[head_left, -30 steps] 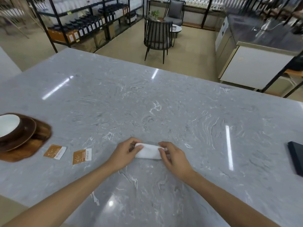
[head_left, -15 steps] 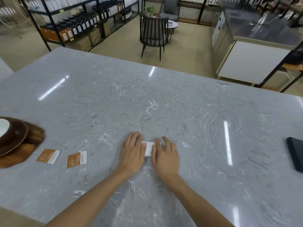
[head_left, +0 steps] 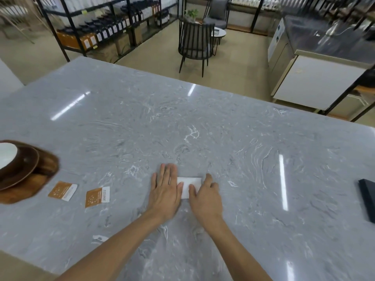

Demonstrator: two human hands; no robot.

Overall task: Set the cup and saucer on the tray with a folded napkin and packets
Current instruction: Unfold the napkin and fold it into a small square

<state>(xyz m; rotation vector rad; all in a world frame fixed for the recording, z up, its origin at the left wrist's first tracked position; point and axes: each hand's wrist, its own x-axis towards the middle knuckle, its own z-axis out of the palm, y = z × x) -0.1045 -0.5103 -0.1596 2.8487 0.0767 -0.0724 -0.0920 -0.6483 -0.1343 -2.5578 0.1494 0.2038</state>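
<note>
A small white folded napkin (head_left: 189, 185) lies flat on the grey marble counter (head_left: 203, 128). My left hand (head_left: 165, 191) rests flat, fingers together, on the napkin's left part. My right hand (head_left: 205, 196) presses its right side, fingers slightly curled over the edge. Two orange-and-white packets (head_left: 63, 191) (head_left: 97, 197) lie on the counter to the left. At the far left a wooden tray (head_left: 43, 169) carries a dark brown saucer (head_left: 24, 171) with a white-lined cup (head_left: 7, 156), partly cut off by the frame edge.
A dark flat object (head_left: 368, 200) lies at the counter's right edge. Beyond the counter stand a black slatted chair (head_left: 195, 42), stocked shelves (head_left: 105, 27) and a white cabinet (head_left: 316, 82). A scrap of white paper (head_left: 99, 238) lies near my left forearm.
Both hands went from pinching the napkin's ends to lying flat on it. My right hand has since shifted right, uncovering more of the napkin.
</note>
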